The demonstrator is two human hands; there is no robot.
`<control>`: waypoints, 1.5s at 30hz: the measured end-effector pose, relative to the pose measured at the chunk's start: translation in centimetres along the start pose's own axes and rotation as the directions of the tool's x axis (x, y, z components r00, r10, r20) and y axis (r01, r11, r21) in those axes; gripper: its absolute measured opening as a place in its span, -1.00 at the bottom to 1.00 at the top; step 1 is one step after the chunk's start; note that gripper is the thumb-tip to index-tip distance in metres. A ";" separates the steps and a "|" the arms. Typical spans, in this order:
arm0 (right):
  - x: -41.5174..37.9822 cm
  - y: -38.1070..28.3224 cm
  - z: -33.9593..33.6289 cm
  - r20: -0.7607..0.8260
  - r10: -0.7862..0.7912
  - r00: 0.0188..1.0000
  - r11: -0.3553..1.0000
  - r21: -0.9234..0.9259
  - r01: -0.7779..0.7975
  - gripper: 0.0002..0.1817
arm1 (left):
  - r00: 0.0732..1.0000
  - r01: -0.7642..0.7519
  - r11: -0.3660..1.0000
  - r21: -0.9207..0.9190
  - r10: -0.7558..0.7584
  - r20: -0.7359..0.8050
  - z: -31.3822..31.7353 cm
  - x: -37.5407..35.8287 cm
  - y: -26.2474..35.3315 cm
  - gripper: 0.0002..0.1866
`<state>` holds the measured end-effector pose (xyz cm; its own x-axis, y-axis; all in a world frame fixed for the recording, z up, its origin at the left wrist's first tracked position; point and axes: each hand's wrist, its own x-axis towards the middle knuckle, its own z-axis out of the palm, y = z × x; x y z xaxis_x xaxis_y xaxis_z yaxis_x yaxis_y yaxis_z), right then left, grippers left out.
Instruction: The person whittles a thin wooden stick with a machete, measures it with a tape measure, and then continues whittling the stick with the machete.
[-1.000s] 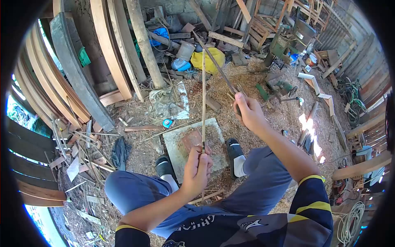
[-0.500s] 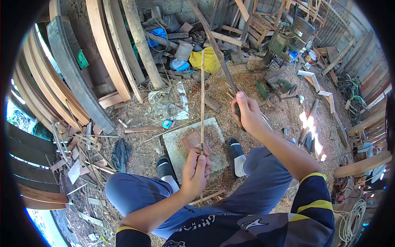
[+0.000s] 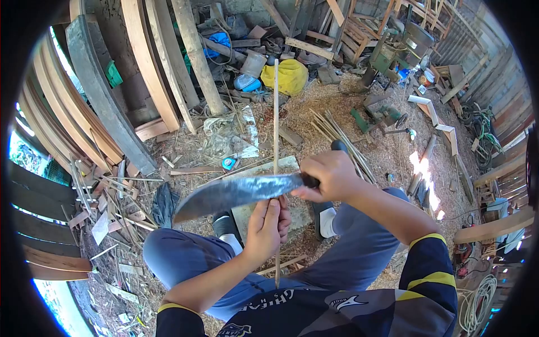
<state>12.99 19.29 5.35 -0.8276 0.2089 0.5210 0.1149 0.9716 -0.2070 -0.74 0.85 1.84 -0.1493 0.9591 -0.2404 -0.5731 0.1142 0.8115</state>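
Observation:
A thin wooden stick (image 3: 276, 118) stands out lengthwise in front of my body, its near end reaching down to my shirt. My left hand (image 3: 267, 227) is closed around it below the knife. In my right hand (image 3: 328, 174) is the dark handle of a large knife (image 3: 241, 194). The broad, curved blade lies crosswise over the stick, just above my left fingers, with its tip to the left. Whether the edge touches the stick cannot be made out. Beneath, between my feet, a pale slab (image 3: 286, 165) is partly hidden by blade and hands.
Thin sticks (image 3: 348, 146) lie right of the slab. A tape measure (image 3: 228, 163) and a black plastic bag (image 3: 164, 205) are on the left. Curved boards (image 3: 149, 67) lean at the upper left. A yellow sack (image 3: 289, 77) and a green metal machine (image 3: 387, 59) stand farther back.
The knife has swung from pointing away to lying crosswise, blade to the left. My right hand has turned and come lower. The stick now extends below my left hand toward my body.

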 end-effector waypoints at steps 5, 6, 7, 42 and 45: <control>0.1 -0.1 0.8 0.024 -0.102 0.994 0.989 -0.108 0.104 -0.42 | 0.999 0.038 0.999 -0.023 -0.039 -0.034 -0.1 -0.4 -0.5 -0.79; 0.5 -0.2 0.1 0.029 -0.095 0.995 0.986 -0.138 0.098 -0.44 | 0.998 0.028 1.000 -0.008 -0.029 -0.051 0.2 -0.7 -0.8 -0.79; 0.8 0.0 -0.3 0.033 -0.086 0.996 0.981 -0.169 0.091 -0.45 | 0.998 0.019 1.000 0.008 -0.019 -0.066 0.7 -1.1 -1.3 -0.79; -0.9 0.2 0.7 0.116 0.049 0.992 0.996 -0.077 -0.041 -0.49 | 0.990 0.105 0.994 -0.013 -0.106 -0.098 -0.6 0.0 -2.3 -0.77; -0.8 -0.3 0.7 0.126 -0.064 0.990 0.987 -0.139 0.082 -0.44 | 0.988 0.114 0.993 0.014 -0.112 -0.105 -0.3 -0.1 -2.9 -0.77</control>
<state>13.27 18.72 4.40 -0.8961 0.1304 0.4243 0.1221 0.9914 -0.0470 0.69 0.35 -0.67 -0.1683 0.9078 -0.3841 -0.5749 0.2261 0.7863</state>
